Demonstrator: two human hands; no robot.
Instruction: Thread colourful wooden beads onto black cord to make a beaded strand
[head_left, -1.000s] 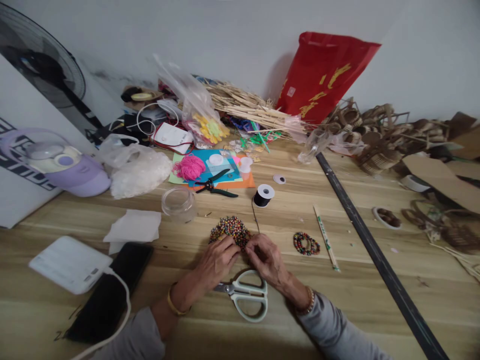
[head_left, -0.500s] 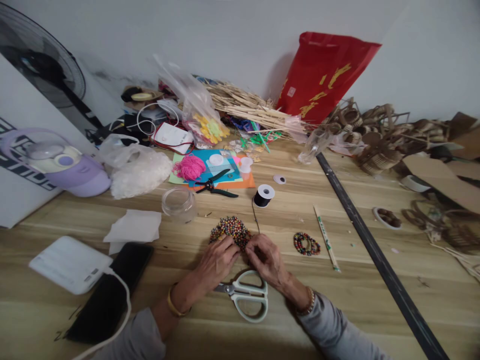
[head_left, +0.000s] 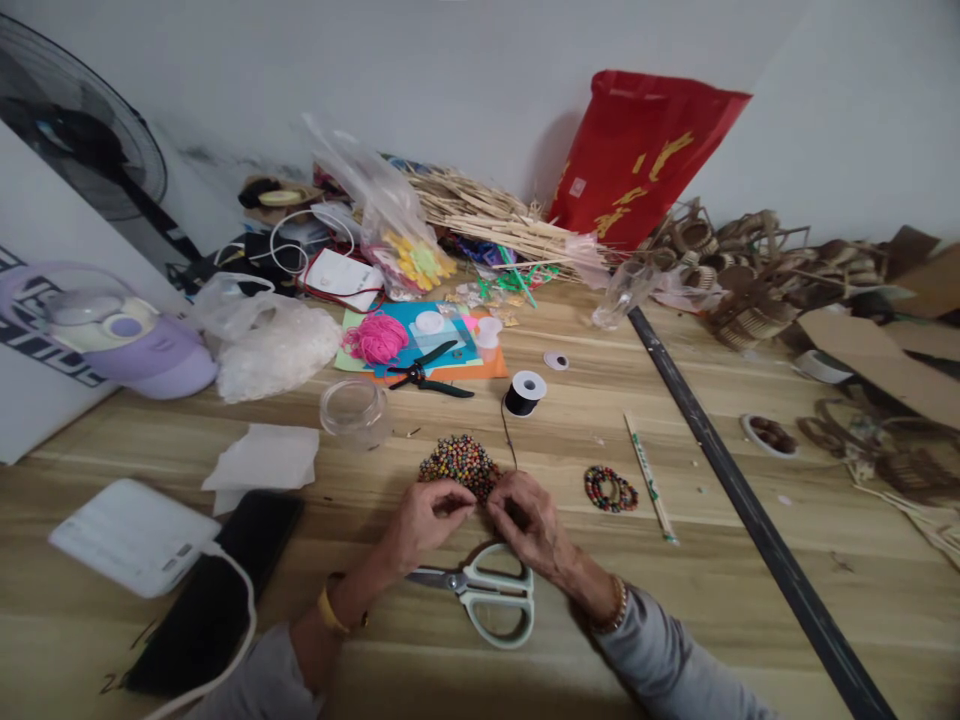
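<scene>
The left hand [head_left: 426,522] now uncovers more beads [head_left: 454,463] beyond it, whether pinching I cannot tell; the right hand [head_left: 531,522] pinches black cord [head_left: 508,435].

Multicoloured beads [head_left: 456,463] (black cord [head_left: 508,437])

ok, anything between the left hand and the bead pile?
Nothing visible. The left hand is right at the near edge of the bead pile; whether it touches beads isn't clear. The scissors lie on the near side of the hands, and the spool stands beyond the pile.
</scene>
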